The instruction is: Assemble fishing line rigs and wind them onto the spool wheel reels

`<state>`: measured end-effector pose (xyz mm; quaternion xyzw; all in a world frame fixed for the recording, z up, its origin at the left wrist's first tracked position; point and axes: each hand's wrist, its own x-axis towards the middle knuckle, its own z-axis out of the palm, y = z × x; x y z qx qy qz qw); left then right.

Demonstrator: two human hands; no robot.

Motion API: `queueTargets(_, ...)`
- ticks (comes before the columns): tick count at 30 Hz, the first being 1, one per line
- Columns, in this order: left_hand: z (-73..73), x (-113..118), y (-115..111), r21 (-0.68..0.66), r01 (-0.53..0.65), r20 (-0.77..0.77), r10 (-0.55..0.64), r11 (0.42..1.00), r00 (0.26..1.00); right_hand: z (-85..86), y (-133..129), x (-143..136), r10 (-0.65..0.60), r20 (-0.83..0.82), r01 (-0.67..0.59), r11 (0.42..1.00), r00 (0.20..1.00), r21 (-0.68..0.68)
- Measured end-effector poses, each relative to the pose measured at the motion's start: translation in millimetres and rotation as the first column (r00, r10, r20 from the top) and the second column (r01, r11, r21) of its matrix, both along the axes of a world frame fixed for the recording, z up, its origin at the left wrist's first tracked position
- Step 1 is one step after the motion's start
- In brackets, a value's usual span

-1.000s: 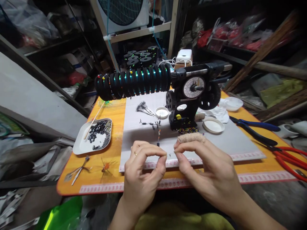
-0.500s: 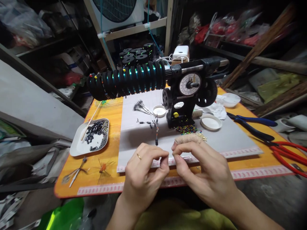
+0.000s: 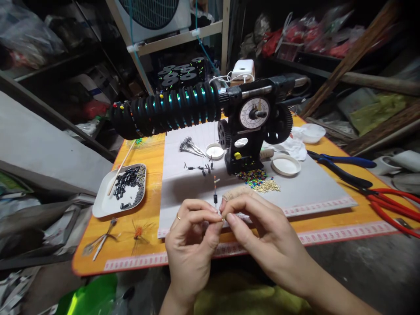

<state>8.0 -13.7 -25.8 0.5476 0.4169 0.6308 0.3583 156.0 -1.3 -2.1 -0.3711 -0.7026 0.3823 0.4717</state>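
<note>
The fingertips of my left hand point(image 3: 193, 245) are pinched where a thin fishing line runs down to them. On that line, just above the fingers, sits a small black cylinder point(image 3: 215, 198) with an orange stopper point(image 3: 215, 180) higher up. My right hand point(image 3: 262, 236), one finger wrapped in beige tape point(image 3: 238, 191), pinches against the left fingertips. A tiny gold-coloured piece point(image 3: 223, 219) shows between the two hands, partly hidden by the fingers. Behind them stands a black winding machine point(image 3: 244, 153) carrying a row of black foam spools point(image 3: 167, 109).
On the grey board point(image 3: 183, 210) lie coloured beads point(image 3: 252, 176), gold beads point(image 3: 267, 186), wire pieces point(image 3: 192, 146) and a white lid point(image 3: 285, 166). A white tray point(image 3: 101, 208) of black cylinders stands left; pliers point(image 3: 344, 175) with red handles beside them lie right.
My hands have come together at the fingertips, the right one moving left. The hanging black cylinder now sits just above them. The whole view has shifted slightly.
</note>
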Motion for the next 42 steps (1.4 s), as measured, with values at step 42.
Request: queueTargets(42, -15.6, -9.0, -14.9, 0.227, -0.104, -0.274, 0.166, 0.968, 0.947, -14.8, -6.0, 9.5, -0.166, 0.157, 0.114, 0.947, 0.974, 0.299)
